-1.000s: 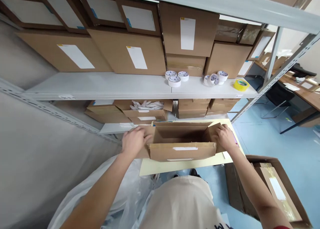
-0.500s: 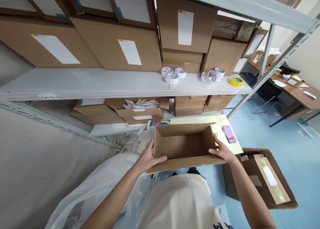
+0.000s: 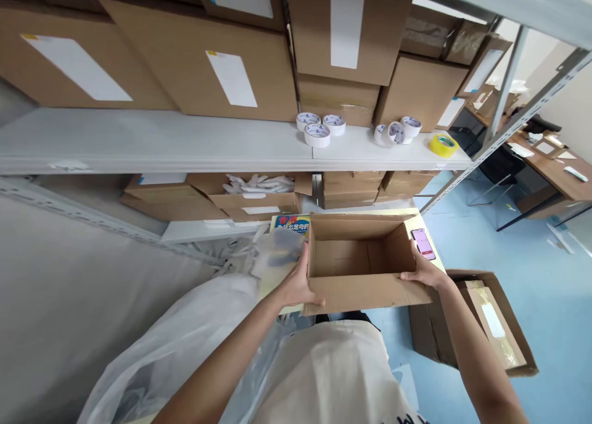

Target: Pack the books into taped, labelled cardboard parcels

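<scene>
An open, empty cardboard box sits on a pale yellow table in front of me, its near flap folded down toward my body. My left hand grips its left wall, thumb over the near edge. On the opposite wall my right hand is closed over the rim. A phone with a pink screen lies on the table just beyond my right hand.
Metal shelving holds stacked labelled cartons, white tape rolls and a yellow tape roll. A clear plastic bag bulges at lower left. An open carton stands on the blue floor at right. Desks are at far right.
The box flaps went from half-folded to open, and the box slid to the right on the table. My hands shifted from the flaps to the side walls.
</scene>
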Motion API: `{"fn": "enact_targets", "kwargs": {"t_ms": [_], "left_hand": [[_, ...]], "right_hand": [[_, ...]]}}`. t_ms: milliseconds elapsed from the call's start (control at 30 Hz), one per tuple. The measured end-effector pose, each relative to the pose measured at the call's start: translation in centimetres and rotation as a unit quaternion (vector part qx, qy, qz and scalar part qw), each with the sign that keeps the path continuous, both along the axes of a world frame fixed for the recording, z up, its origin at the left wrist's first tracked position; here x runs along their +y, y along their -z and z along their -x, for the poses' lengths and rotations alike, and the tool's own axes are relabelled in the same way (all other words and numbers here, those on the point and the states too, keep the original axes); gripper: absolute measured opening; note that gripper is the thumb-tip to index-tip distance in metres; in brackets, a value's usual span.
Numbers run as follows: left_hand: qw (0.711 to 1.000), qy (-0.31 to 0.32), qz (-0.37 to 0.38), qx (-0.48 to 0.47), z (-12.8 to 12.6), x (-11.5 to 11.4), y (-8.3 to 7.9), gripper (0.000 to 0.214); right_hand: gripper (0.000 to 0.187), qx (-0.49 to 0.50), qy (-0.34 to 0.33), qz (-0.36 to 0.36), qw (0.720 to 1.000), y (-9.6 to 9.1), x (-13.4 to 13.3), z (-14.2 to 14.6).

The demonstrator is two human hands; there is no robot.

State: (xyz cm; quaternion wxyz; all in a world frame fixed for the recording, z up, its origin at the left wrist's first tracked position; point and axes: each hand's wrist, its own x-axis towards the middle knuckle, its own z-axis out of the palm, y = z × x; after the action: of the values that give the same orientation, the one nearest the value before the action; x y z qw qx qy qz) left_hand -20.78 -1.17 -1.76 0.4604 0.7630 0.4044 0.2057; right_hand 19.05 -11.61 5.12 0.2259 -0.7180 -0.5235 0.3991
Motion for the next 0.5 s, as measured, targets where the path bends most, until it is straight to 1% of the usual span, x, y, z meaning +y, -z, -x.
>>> {"fn": "enact_targets", "kwargs": {"t_ms": [67, 133, 200, 233, 267, 300, 367, 400, 433, 500], "left_hand": [[1.0, 0.002, 0.005, 0.006, 0.0, -0.7, 0.3, 0.17], [1.0, -0.012, 0.016, 0.005, -0.4, -1.4, 0.4, 0.169], [0.999, -0.027, 0.031, -0.011, -1.1, -2.0, 0.4, 0.166], [0.998, -0.034, 0.038, -0.021, -1.5, -2.4, 0.5, 0.165], [0.998, -0.041, 0.042, -0.034, -1.9, -2.7, 0.6, 0.165], [0.997, -0.049, 0.045, -0.049, -2.4, -3.1, 0.7, 0.163], [0.994, -0.064, 0.044, -0.082, -2.9, -3.9, 1.1, 0.155], [0.992, -0.068, 0.042, -0.097, -2.9, -4.2, 1.4, 0.148], [0.991, -0.068, 0.042, -0.111, -2.6, -4.5, 1.7, 0.139], [0.988, -0.068, 0.056, -0.129, -1.2, -4.5, 2.5, 0.118]], "right_hand": [[0.136, -0.063, -0.036, 0.024, 0.997, -0.4, 0.1, 0.0], [0.138, -0.161, -0.057, 0.022, 0.985, -1.5, 0.4, 1.2], [0.132, -0.249, -0.098, -0.031, 0.963, -3.2, 1.1, 4.1], [0.128, -0.272, -0.142, -0.07, 0.949, -4.0, 1.7, 6.2], [0.128, -0.267, -0.209, -0.099, 0.936, -4.7, 2.4, 8.7], [0.13, -0.25, -0.285, -0.108, 0.919, -5.2, 3.2, 11.4], [0.133, -0.218, -0.416, -0.087, 0.879, -5.2, 4.9, 16.6], [0.133, -0.207, -0.457, -0.065, 0.862, -4.8, 5.8, 18.6], [0.131, -0.201, -0.484, -0.039, 0.851, -4.3, 6.5, 20.2], [0.126, -0.189, -0.505, -0.006, 0.842, -3.0, 7.6, 21.7]]}}
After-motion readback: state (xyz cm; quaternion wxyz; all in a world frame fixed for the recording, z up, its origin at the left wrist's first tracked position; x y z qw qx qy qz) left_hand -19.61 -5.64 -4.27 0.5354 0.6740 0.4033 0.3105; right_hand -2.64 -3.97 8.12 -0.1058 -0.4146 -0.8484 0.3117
